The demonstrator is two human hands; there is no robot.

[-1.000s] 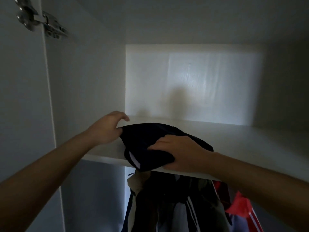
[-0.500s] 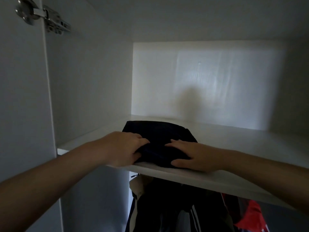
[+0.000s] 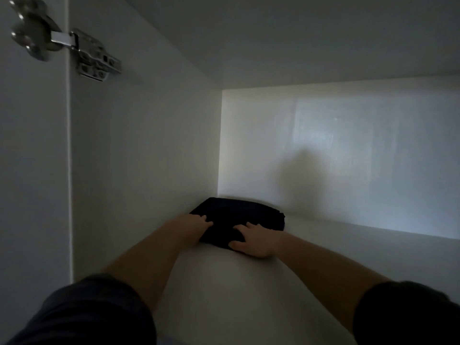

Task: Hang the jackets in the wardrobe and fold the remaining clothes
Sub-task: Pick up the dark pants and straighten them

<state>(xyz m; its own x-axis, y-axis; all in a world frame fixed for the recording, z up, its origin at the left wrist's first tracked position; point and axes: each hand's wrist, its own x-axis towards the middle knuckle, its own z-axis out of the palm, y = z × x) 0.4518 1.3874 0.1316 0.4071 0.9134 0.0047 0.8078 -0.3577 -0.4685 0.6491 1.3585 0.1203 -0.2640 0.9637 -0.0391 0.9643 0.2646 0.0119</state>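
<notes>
A: Lettering? Any marks on the hinge, up left on the door, too blurred to read.

B: Agreed. Folded dark garment flat on the white shelf, deep in the back left corner, close to the side wall and just short of the back wall.

A: Orientation: long axis left to right, roughly along the back wall, left end slightly farther back. Short sides toward side wall and open shelf.

B: Grip. Left hand at the near left edge, fingers laid over the top, thumb hidden, not clenched. Right hand flat on the near right corner, fingers spread and fairly straight, pressing, not pinching.

A: Dark sleeves at the bottom corners, both arms stretched far in.

B: Against half a second ago: then at the front lip of the shelf, now pushed well back. Hanging clothes below the shelf gone from view. Both hands on it then as now.
</notes>
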